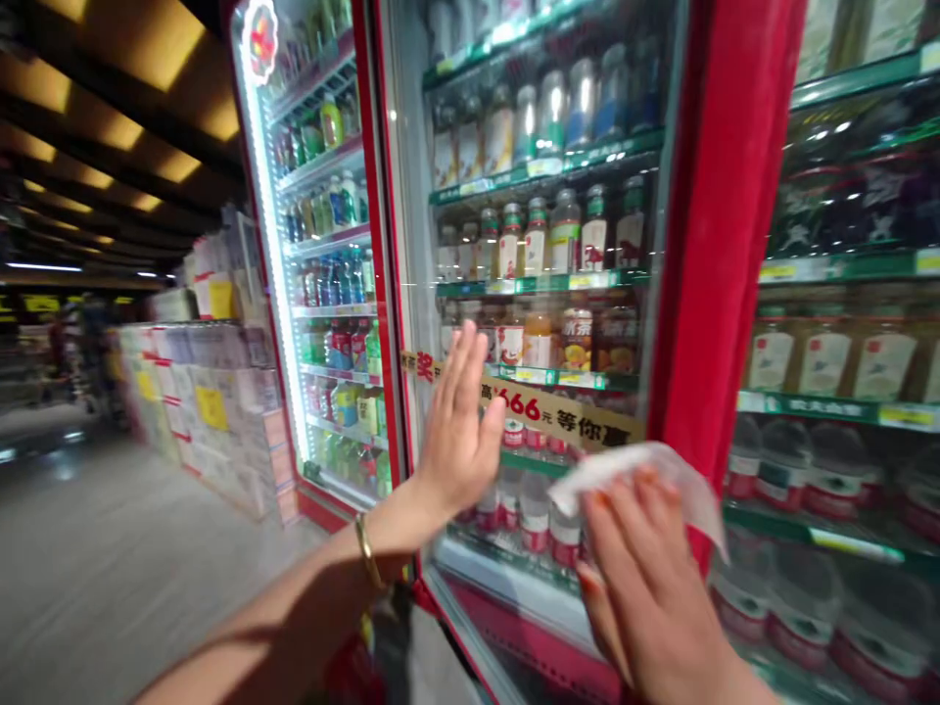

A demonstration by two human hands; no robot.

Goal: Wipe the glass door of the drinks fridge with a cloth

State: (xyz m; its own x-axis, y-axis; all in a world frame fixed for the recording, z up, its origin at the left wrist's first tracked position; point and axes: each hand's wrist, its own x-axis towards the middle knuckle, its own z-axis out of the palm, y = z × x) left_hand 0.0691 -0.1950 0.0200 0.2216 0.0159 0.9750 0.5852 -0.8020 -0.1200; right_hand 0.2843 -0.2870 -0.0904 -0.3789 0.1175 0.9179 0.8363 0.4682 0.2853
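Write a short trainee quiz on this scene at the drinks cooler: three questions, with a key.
1. Which hand holds the white cloth against the red-framed glass door?
2. True or false: the left hand lies flat on the glass.
3. Fill in the blank: the gold bracelet sits on the ____ wrist.

Key: 1. The right hand. 2. True. 3. Left.
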